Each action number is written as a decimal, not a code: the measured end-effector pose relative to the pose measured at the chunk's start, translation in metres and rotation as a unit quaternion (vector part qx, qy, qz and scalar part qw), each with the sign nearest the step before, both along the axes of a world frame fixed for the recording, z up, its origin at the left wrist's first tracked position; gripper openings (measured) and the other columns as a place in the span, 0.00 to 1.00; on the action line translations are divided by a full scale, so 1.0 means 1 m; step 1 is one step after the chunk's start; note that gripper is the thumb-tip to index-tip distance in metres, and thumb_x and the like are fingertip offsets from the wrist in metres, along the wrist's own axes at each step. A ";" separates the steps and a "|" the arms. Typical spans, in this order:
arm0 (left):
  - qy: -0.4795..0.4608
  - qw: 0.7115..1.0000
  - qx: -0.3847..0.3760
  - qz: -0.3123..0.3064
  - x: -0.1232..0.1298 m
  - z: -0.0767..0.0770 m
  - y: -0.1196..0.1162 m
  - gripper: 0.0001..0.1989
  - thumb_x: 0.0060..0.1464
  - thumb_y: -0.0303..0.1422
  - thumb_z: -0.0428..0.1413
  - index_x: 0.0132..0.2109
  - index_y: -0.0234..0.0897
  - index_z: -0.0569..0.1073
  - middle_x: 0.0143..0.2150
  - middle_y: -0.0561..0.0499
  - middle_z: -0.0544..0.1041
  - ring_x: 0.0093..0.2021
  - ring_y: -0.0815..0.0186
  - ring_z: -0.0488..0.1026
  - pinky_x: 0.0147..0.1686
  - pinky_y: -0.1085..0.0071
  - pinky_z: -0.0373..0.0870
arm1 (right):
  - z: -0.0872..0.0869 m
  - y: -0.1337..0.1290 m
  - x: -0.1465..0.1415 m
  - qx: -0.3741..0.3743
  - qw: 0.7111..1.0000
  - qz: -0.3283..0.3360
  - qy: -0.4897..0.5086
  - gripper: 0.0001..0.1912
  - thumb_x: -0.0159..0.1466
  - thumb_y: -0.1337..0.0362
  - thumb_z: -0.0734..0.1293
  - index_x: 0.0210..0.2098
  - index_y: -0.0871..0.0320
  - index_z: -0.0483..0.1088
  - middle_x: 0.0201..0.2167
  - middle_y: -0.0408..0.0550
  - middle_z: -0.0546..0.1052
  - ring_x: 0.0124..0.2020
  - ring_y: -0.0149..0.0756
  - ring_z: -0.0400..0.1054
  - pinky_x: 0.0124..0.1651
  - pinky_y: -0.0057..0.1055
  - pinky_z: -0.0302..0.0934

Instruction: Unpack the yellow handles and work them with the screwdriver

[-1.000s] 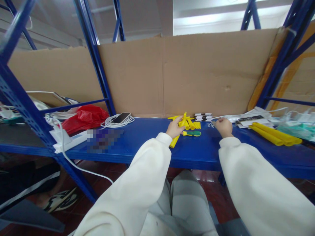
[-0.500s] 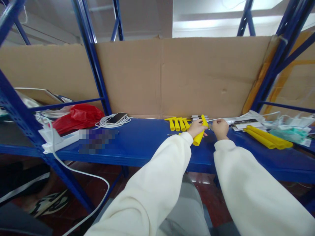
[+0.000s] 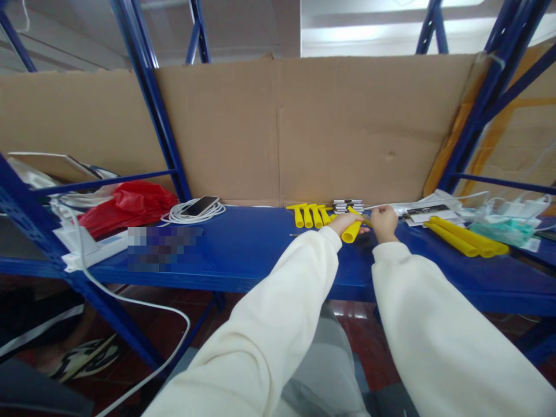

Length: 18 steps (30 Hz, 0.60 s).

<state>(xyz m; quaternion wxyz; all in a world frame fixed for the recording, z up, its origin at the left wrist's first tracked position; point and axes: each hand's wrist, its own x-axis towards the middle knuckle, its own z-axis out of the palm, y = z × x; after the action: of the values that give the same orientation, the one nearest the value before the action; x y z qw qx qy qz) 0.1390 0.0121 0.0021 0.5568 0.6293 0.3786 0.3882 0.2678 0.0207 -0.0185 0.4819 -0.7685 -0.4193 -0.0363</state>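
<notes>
My left hand (image 3: 344,222) is wrapped round a yellow tube (image 3: 351,233) whose round open end faces me. Close by on the right, my right hand (image 3: 384,223) is closed in a pinch at the tube's far side; what its fingers hold is too small to make out. Left of my hands, several short yellow tubes with a crosspiece on top (image 3: 308,216) lie in a row on the blue shelf (image 3: 252,243). Behind my left hand sits a small stack of black-and-white pieces (image 3: 347,205). A thin rod (image 3: 297,234) lies partly hidden by my sleeve.
Longer yellow tubes (image 3: 467,238) lie to the right, beside printed cards (image 3: 430,214) and a green-and-white bundle (image 3: 504,231). On the left are a phone (image 3: 200,205) on a coiled white cable (image 3: 174,216), a red bag (image 3: 130,205) and a white power strip (image 3: 102,250). Cardboard (image 3: 347,127) walls the back.
The yellow tube in my left hand has tipped down from a steep slant, so its open end points more toward me. My right hand stays closed beside it. The view has shifted slightly.
</notes>
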 end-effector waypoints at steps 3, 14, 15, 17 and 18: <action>0.008 1.000 -0.023 -0.001 -0.015 0.003 0.004 0.17 0.58 0.21 0.56 0.55 0.27 0.73 0.36 0.46 0.81 0.27 0.67 0.79 0.23 0.78 0.73 | -0.003 0.005 0.003 -0.056 0.997 0.038 -0.022 0.19 0.63 0.69 0.59 0.48 0.64 0.77 0.46 0.64 0.80 0.51 0.50 0.73 0.52 0.38 0.66; 0.183 0.915 0.346 0.092 -0.101 0.016 0.003 0.35 0.51 0.19 0.59 0.62 0.55 0.73 0.58 0.56 0.78 0.60 0.54 0.74 0.54 0.64 0.74 | -0.007 0.013 0.002 -0.249 0.946 0.158 -0.138 0.10 0.57 0.68 0.68 0.35 0.61 0.81 0.38 0.58 0.82 0.44 0.46 0.78 0.47 0.34 0.69; 0.212 0.906 0.355 0.091 -0.107 0.015 0.001 0.35 0.52 0.18 0.58 0.62 0.56 0.73 0.59 0.57 0.78 0.61 0.55 0.74 0.56 0.64 0.73 | -0.010 0.016 0.003 -0.248 0.944 0.164 -0.140 0.10 0.57 0.67 0.68 0.35 0.61 0.81 0.37 0.57 0.82 0.43 0.45 0.78 0.46 0.33 0.69; 0.250 0.888 0.374 0.092 -0.118 0.011 -0.001 0.35 0.54 0.18 0.57 0.63 0.57 0.72 0.60 0.58 0.77 0.62 0.57 0.72 0.59 0.64 0.70 | -0.016 0.022 0.007 -0.232 0.947 0.163 -0.151 0.11 0.58 0.65 0.68 0.38 0.61 0.80 0.37 0.57 0.82 0.42 0.43 0.77 0.46 0.32 0.68; 0.259 0.882 0.383 0.095 -0.123 0.008 -0.002 0.35 0.55 0.18 0.56 0.64 0.57 0.71 0.60 0.58 0.77 0.63 0.58 0.72 0.60 0.64 0.69 | -0.020 0.025 0.009 -0.220 0.950 0.158 -0.158 0.12 0.59 0.63 0.67 0.39 0.62 0.80 0.38 0.57 0.81 0.42 0.43 0.77 0.47 0.33 0.68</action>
<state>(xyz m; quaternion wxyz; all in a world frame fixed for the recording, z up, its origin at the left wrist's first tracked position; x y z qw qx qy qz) 0.0159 0.0101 0.0099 0.1153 0.8322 0.3894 0.3775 0.2770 0.0453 -0.0380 0.2279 -0.7640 -0.6035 0.0129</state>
